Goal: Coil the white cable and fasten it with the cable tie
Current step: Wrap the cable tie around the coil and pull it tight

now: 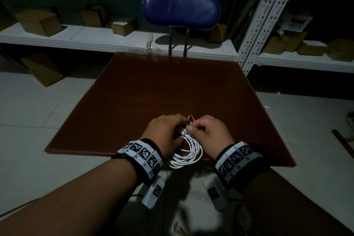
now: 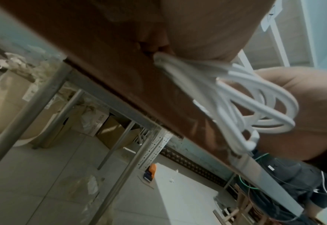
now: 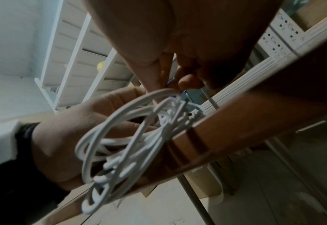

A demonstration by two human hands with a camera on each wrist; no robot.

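The white cable (image 1: 188,154) lies in a coil of several loops at the near edge of the brown table (image 1: 168,92), part of it hanging past the edge. My left hand (image 1: 166,130) grips the bunched far end of the coil, fingers curled round it. My right hand (image 1: 208,130) pinches a thin white cable tie (image 1: 191,119) that loops up over the bunch between the two hands. The left wrist view shows the coil (image 2: 254,105) squeezed under my left hand. In the right wrist view my right fingers (image 3: 189,83) pinch just above the gathered loops (image 3: 131,137).
A blue chair (image 1: 181,10) stands at the table's far side. White metal shelves (image 1: 122,39) with cardboard boxes (image 1: 39,22) run behind and to the right. The floor around is pale tile (image 1: 28,120). More boxes stand under the shelving.
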